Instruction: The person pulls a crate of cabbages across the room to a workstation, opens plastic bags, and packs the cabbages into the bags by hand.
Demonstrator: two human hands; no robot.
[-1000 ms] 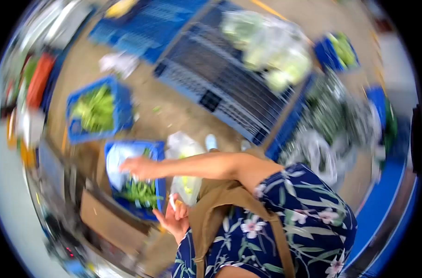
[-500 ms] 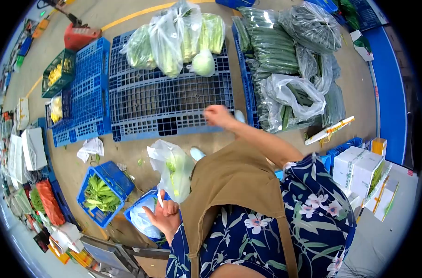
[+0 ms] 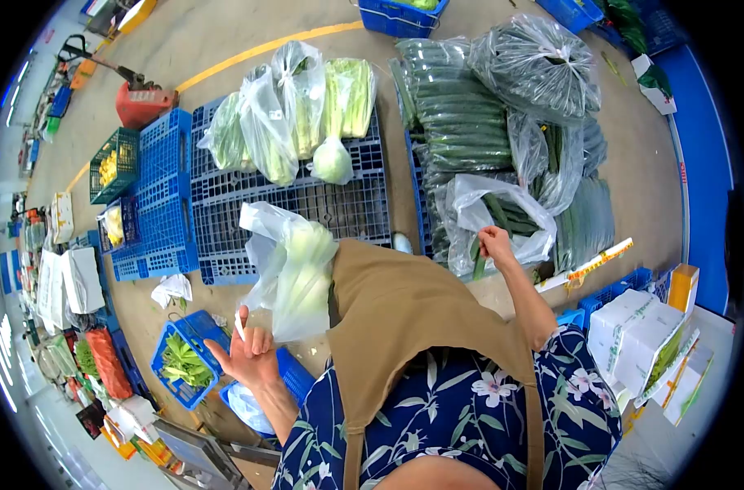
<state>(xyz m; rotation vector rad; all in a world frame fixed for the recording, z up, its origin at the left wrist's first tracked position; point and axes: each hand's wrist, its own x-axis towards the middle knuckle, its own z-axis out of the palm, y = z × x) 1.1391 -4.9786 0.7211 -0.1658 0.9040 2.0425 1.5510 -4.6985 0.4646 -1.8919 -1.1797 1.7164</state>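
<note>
My right hand [image 3: 494, 246] is loosely closed, with nothing visible in it. In view it overlaps an opened clear bag of long cucumbers [image 3: 511, 214]; I cannot tell whether it touches them. On the other side, my left hand [image 3: 253, 351] has its thumb apart and its other fingers partly curled. A thin white stick-like thing [image 3: 240, 323] shows between those fingers. Just beyond them is a translucent plastic bag [image 3: 270, 278] with pale green vegetables [image 3: 308, 265] in it. What supports this bag is hidden.
A blue pallet [image 3: 290, 208] ahead bears bagged leafy stalks [image 3: 265, 131]. More bagged cucumbers [image 3: 453, 106] are piled at right. Blue crates [image 3: 196, 359] stand at lower left, one with green leaves. White boxes [image 3: 637, 314] are at right, and a red pallet jack [image 3: 143, 104] at far left.
My right hand has swung right, from over the pallet to over the cucumber pile. My left hand has shifted left and slightly up, and the translucent bag has risen in view.
</note>
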